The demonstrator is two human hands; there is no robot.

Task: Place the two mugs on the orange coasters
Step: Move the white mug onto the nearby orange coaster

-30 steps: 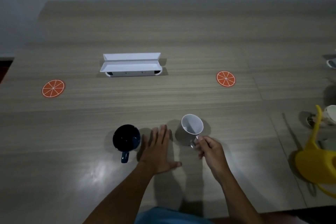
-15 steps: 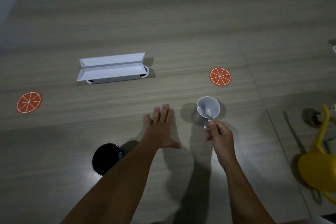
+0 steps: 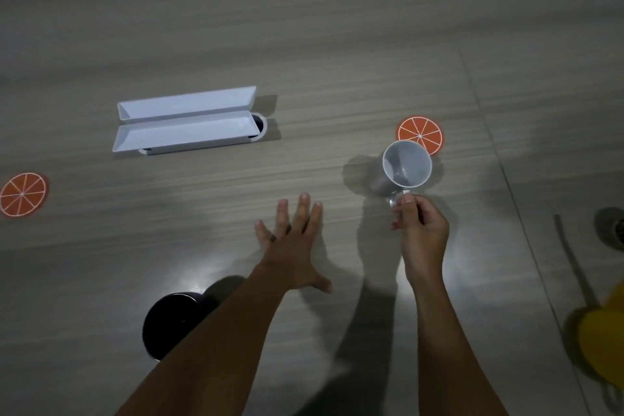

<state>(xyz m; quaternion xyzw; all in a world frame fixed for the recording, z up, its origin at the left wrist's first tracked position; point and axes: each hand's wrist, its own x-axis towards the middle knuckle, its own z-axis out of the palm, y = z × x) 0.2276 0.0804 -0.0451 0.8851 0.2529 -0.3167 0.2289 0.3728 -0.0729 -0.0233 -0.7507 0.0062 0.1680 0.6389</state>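
My right hand [image 3: 420, 230] grips the handle of a white mug [image 3: 405, 165] and holds it above the table, just in front of the right orange coaster [image 3: 422, 132], whose near edge the mug's rim covers. My left hand [image 3: 293, 243] lies flat on the table with fingers spread and holds nothing. A dark blue mug [image 3: 165, 324] stands at the near left, partly hidden behind my left forearm. The other orange coaster [image 3: 22, 194] lies at the far left edge.
A white open case [image 3: 185, 121] lies on the wooden table [image 3: 337, 44] behind my left hand. A yellow object [image 3: 604, 341] sits at the right edge, with a dark round thing [image 3: 616, 230] above it.
My right hand has carried the white mug away from me and to the right, up to the right coaster. The left hand stayed flat; the view tilted down and closer.
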